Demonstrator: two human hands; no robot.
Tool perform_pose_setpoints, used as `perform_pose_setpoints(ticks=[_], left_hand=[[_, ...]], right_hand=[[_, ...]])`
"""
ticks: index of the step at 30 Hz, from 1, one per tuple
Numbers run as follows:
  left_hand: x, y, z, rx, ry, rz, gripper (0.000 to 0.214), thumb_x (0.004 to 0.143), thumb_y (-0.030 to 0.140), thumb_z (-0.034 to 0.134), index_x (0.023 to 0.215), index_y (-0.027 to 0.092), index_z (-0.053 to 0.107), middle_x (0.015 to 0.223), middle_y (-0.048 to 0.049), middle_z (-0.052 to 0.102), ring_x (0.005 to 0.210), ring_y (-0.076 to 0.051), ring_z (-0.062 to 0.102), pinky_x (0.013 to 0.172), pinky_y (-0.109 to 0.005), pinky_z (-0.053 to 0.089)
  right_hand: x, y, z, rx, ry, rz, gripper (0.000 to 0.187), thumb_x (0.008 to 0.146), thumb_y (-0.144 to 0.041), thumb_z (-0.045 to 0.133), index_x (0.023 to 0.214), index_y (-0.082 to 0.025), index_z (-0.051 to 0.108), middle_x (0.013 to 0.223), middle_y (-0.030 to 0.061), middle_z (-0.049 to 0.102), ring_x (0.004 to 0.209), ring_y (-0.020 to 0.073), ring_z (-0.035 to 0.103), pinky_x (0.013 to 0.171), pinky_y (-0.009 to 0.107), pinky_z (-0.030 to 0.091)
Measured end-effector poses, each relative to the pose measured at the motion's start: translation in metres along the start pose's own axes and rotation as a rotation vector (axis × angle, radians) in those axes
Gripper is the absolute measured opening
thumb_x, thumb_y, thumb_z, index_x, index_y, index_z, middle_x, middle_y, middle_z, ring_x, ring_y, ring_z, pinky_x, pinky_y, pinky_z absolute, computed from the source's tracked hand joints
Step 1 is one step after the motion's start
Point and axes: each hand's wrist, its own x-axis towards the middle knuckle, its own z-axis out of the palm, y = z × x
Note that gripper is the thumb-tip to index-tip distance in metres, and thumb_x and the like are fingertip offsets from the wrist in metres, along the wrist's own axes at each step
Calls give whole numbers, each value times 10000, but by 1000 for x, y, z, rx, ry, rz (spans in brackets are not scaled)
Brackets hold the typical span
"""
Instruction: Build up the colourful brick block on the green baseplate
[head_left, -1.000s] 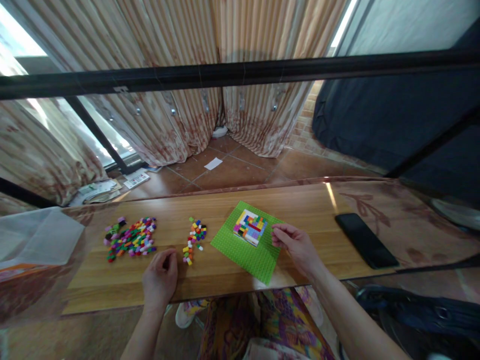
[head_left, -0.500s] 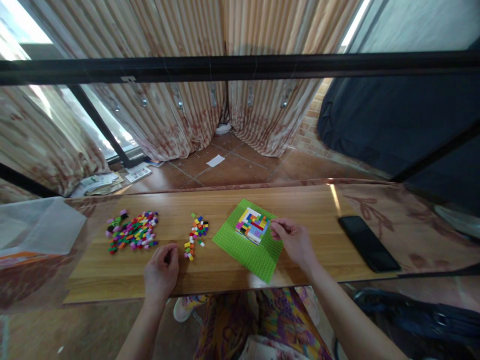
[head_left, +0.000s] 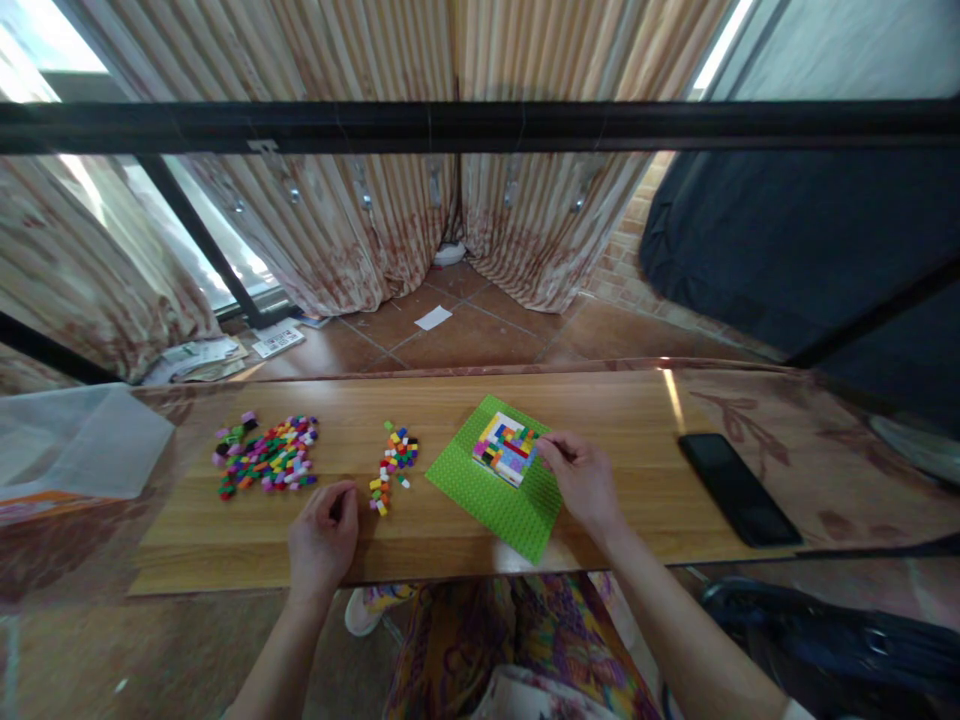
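A green studded baseplate (head_left: 487, 495) lies on the wooden table (head_left: 615, 420) in front of me. On it sits a square block of many-coloured small bricks (head_left: 505, 449). My right hand (head_left: 581, 480) rests at the block's right edge, fingers pinched together; what they hold is too small to make out. My left hand (head_left: 324, 535) lies on the table near the front edge, fingers curled, just left of a small cluster of loose bricks (head_left: 392, 465). A larger heap of loose coloured bricks (head_left: 264, 456) lies further left.
A black phone (head_left: 739, 490) lies on the table at the right. A clear plastic bag (head_left: 75, 440) sits at the far left. A black bar (head_left: 480, 125) crosses the view above. Curtains and tiled floor lie beyond the table.
My right hand has moved a little left, up to the right edge of the brick block. My left hand has stayed where it was.
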Motion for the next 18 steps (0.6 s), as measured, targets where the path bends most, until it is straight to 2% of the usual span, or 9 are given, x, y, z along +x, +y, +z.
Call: perform_pose_setpoints(ticks=[12,18], left_hand=[[0,0,0,-25,-10,-17,262,866,346,464,866,179,666,867,-75,709,800,-202,660,752,-304,511],[0,1,1,-18,-7,-41,272,863,358,459,853,183,667,861,-73,709,798,-206,660,729,-305,506]], right_hand=[[8,-1,3,-8,52,19,284,743,-452,638,758,-172,684,707,41,700,639,162,599,628,281,449],[17,-3,0,15,-17,90,335,686,-422,675,889,-162,731,767,49,727,645,160,609,608,276,458]])
